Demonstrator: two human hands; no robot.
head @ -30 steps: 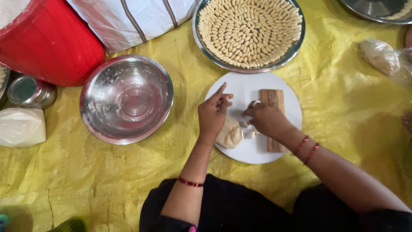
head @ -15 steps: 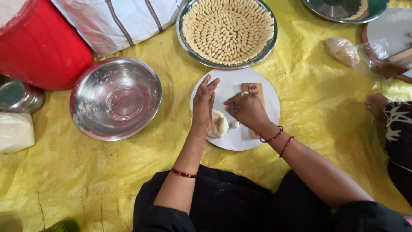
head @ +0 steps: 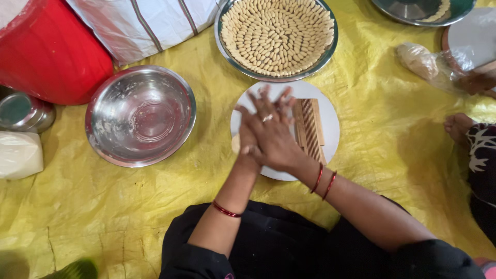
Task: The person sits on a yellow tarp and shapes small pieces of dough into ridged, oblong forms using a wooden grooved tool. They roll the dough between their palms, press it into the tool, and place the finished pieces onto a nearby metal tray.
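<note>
Both hands are pressed palm to palm over the white round plate point(head: 330, 121). The right hand point(head: 271, 137) lies on top, fingers point(head: 263, 103) spread apart and pointing away from the body, a ring on one. The left hand point(head: 248, 142) is underneath, mostly hidden; only its thumb side and a few fingertips point(head: 284, 98) poke out past the right fingers. Whether anything is squeezed between the palms can't be told (the top hand covers it).

A bit of pale dough point(head: 235, 143) peeks out on the plate just left of the left wrist. Right of the fingers, lying on the plate, is a ribbed wooden board point(head: 309, 129), long side running away from the body, close beside the right hand.

Beyond the fingertips, w/ a small gap, sits a steel tray point(head: 330, 46) packed w/ rows of small pale shaped dough pieces point(head: 276, 33). Left of the hands, well apart, an empty steel bowl point(head: 140, 114) w/ flour smears. Further left: a red tub point(head: 51, 51), a small steel tin point(head: 23, 111), a white block point(head: 19, 154). A striped white sack point(head: 150, 20) lies beyond the bowl.

Far right of the fingers, a dough lump in clear plastic point(head: 421, 59), and another person's foot point(head: 457, 126). Everything rests on a yellow sheet point(head: 103, 206). Red bangles on both wrists.
</note>
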